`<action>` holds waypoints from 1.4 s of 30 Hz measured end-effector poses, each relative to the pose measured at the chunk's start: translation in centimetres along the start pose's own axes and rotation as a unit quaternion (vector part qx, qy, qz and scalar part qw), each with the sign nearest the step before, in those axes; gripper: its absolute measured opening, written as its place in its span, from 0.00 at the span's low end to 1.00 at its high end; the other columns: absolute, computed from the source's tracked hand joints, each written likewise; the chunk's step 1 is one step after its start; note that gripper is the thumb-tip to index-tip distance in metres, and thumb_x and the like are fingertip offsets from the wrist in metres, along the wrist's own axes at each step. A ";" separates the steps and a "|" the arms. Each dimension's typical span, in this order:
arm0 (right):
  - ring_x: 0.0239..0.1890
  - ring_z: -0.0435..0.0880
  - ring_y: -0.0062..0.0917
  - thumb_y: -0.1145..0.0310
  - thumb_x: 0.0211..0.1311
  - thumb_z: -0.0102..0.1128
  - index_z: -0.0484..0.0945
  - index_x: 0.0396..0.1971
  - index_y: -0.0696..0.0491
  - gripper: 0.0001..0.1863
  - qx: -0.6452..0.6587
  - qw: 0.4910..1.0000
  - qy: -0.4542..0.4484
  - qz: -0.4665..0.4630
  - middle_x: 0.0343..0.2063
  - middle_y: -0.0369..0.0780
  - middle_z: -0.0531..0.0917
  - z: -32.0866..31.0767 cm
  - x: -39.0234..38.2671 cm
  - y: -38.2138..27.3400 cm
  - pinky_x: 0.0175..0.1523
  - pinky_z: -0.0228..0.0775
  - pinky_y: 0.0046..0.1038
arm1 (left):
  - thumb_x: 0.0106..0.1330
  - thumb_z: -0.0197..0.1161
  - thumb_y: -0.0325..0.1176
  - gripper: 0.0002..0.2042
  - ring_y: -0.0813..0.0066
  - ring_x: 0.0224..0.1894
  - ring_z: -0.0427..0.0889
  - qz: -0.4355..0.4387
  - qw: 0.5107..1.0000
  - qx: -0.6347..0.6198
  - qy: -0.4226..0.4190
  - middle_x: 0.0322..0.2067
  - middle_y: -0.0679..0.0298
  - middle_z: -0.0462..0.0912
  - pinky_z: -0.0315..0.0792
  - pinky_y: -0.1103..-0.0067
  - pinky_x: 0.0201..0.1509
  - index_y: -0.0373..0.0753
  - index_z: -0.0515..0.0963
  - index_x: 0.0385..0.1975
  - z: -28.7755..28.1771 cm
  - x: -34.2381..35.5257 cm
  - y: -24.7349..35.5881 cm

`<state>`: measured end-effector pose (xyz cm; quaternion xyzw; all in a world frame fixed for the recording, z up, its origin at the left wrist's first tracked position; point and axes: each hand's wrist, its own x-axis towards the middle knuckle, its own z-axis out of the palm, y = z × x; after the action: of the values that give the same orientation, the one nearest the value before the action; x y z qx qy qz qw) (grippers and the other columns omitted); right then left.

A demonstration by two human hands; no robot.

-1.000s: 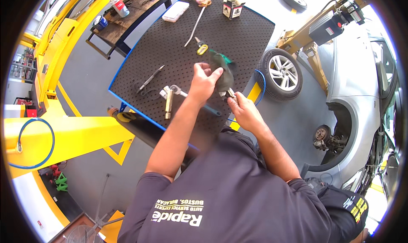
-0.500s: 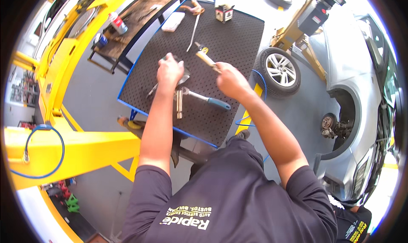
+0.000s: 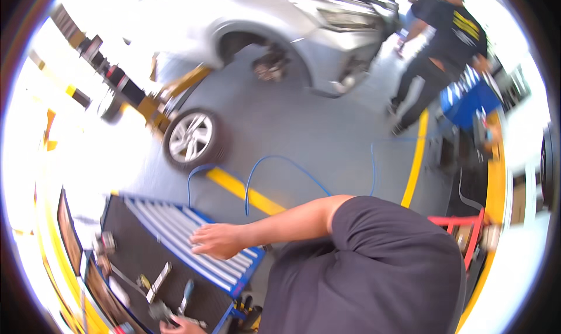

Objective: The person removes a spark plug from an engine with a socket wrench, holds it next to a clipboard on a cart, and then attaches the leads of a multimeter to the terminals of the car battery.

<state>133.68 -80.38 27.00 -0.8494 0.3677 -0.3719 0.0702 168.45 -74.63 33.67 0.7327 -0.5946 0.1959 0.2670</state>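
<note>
The view has swung toward the silver car (image 3: 274, 21) at 12 o'clock. The right hand (image 3: 216, 240), gripping a pale bar a moment ago, now hangs empty with fingers loosely bent; a pale bar (image 3: 159, 282) lies at its 8 o'clock, so that hand seems freed. The left hand (image 3: 181, 326) is blurred beside a greyish bundle (image 3: 159, 310) at its 10 o'clock; I cannot tell its grip. A blue-handled wrench (image 3: 187, 290) lies at its 12.

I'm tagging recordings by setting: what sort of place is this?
Most likely a car repair workshop: a silver car has a front hub bare, a loose wheel is on the floor, and tools lie on a drawer cabinet.
</note>
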 end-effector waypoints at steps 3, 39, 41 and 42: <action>0.48 0.82 0.42 0.72 0.56 0.56 0.78 0.46 0.51 0.16 -0.082 0.946 -0.099 0.298 0.41 0.45 0.80 -8.5 -19.7 4.7 0.51 0.75 0.44 | 0.64 0.69 0.41 0.20 0.43 0.42 0.74 0.126 0.987 -0.101 0.017 0.37 0.46 0.75 0.70 0.52 0.52 0.29 0.75 0.42 -0.6 -2.4 10.9; 0.50 0.79 0.45 0.67 0.60 0.61 0.74 0.47 0.53 0.15 -0.358 -0.370 0.495 0.700 0.43 0.47 0.80 -14.0 -99.7 -81.2 0.55 0.73 0.43 | 0.69 0.63 0.41 0.14 0.69 0.34 0.85 0.698 0.162 0.106 -0.689 0.30 0.64 0.84 0.75 0.71 0.32 0.38 0.76 0.45 -19.1 -99.3 68.3; 0.50 0.78 0.45 0.70 0.57 0.62 0.75 0.45 0.53 0.15 -0.345 -0.452 0.448 0.690 0.41 0.47 0.80 -11.5 -101.2 -84.2 0.55 0.72 0.43 | 0.68 0.63 0.42 0.15 0.66 0.36 0.86 0.761 0.135 0.070 -0.630 0.32 0.60 0.86 0.77 0.68 0.36 0.36 0.77 0.43 -22.5 -103.5 68.8; 0.54 0.76 0.44 0.72 0.54 0.63 0.75 0.46 0.53 0.17 -0.262 -0.481 0.472 0.691 0.45 0.46 0.79 -11.4 -101.0 -85.1 0.59 0.70 0.44 | 0.68 0.63 0.43 0.15 0.63 0.37 0.87 0.798 0.112 0.070 -0.588 0.34 0.57 0.86 0.77 0.67 0.38 0.35 0.77 0.41 -23.2 -105.8 70.1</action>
<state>128.87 50.99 9.94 -0.8199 -0.5402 0.0767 0.1732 77.90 10.38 -1.07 -0.2588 -0.7948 -0.1540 -0.5269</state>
